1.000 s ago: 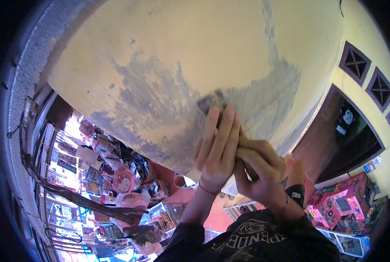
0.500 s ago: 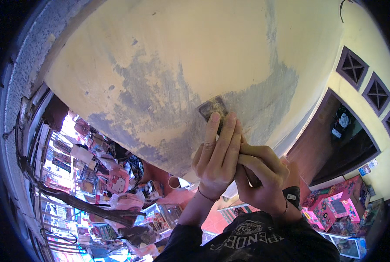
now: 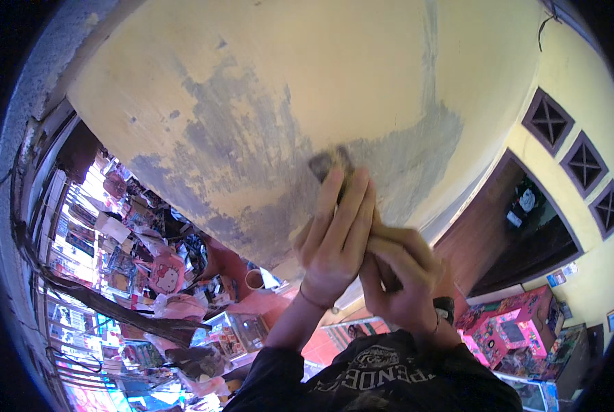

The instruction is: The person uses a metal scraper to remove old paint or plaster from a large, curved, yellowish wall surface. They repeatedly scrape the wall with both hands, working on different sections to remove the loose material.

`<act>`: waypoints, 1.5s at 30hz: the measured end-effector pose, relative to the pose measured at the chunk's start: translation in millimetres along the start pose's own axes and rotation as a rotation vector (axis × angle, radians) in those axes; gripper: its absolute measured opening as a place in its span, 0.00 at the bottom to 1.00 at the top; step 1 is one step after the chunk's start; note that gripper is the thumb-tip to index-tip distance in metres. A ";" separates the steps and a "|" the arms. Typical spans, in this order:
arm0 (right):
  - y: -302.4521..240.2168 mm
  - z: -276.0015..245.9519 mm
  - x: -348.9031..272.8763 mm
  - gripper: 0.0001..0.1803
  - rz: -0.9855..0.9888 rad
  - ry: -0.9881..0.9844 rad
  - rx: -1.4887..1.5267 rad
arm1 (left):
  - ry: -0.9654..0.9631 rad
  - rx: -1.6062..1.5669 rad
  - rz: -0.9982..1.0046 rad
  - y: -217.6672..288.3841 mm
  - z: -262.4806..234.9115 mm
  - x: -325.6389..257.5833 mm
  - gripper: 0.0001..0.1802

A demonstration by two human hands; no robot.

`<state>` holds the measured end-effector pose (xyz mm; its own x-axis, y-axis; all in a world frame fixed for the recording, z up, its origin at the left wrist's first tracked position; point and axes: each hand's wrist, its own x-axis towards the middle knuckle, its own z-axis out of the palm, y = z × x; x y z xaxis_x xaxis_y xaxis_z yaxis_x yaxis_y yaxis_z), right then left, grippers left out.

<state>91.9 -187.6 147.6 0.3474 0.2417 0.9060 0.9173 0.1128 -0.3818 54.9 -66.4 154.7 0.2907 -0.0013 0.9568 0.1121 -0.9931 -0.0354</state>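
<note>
A flat, dark, square-ended scraper rests against the cream wall, slightly blurred, with pale dust on its end. The extended fingers of my left hand lie together along it and press it to the surface. Just below and to the right, my right hand is curled closed against the left, around the tool's lower part, which the hands hide. Grey patches show through the cream paint on both sides of the scraper.
At lower left, barred shelving and many shop goods crowd the space, with a dark branch-like bar across them. A glass case stands below. To the right are a dark doorway, lattice vents and a pink box-like unit.
The scraper and both hands have shifted slightly left in the picture, and the scraper is now blurred. The view has also tilted a little. The grip looks the same.
</note>
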 end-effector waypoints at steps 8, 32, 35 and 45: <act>2.0 -8.8 5.7 0.12 0.008 -0.046 -0.014 | -0.019 -0.014 0.010 5.0 1.3 -1.5 0.13; 18.4 -15.2 -2.2 0.11 0.005 -0.123 -0.191 | -0.072 -0.028 -0.089 15.9 24.4 -12.7 0.13; 15.5 -18.1 -0.8 0.11 0.012 -0.159 -0.196 | 0.086 0.009 -0.015 15.8 24.9 -12.3 0.14; 8.6 -19.8 -1.3 0.10 0.016 -0.160 -0.144 | 0.035 -0.027 -0.065 17.3 22.1 -16.4 0.13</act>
<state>103.2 -206.0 146.7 0.3377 0.3935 0.8551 0.9342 -0.0289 -0.3556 73.0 -80.9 132.0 0.2506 0.0594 0.9663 0.1034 -0.9940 0.0343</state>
